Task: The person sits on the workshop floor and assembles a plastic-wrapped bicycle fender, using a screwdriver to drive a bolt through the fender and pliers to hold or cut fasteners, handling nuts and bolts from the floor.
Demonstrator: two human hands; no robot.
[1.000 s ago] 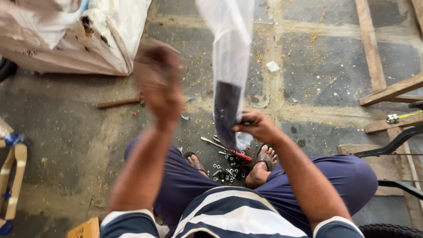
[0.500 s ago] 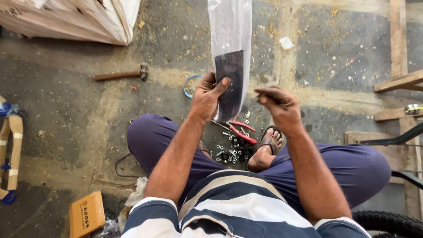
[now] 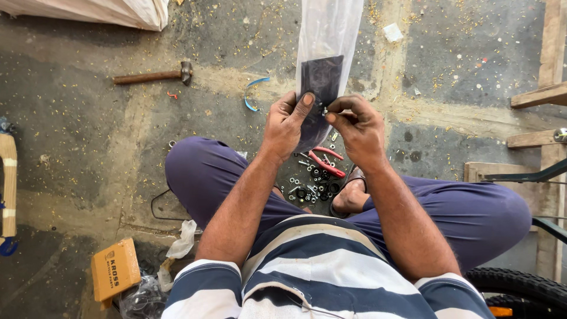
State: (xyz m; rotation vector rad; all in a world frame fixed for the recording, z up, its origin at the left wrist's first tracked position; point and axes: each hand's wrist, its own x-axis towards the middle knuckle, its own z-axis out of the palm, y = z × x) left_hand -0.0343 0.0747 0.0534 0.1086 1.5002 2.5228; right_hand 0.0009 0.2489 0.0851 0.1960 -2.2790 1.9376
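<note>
A: We have the flat black part point(image 3: 319, 82) inside the clear plastic bag point(image 3: 328, 29), held up between our 2 hands. Our left hand point(image 3: 289, 124) pinches its lower edge, thumb on the face.

B: And our right hand point(image 3: 360, 127) closes its fingertips on something small at that same corner; we cannot tell what. The part looks stiff and light, the bag thin and slippery, so we judge the rigid edge the safest hold.

A: Below our hands lie red pliers point(image 3: 326, 164) and loose nuts and washers point(image 3: 313, 189); far left of the left hand, a hammer point(image 3: 155, 75).
</note>
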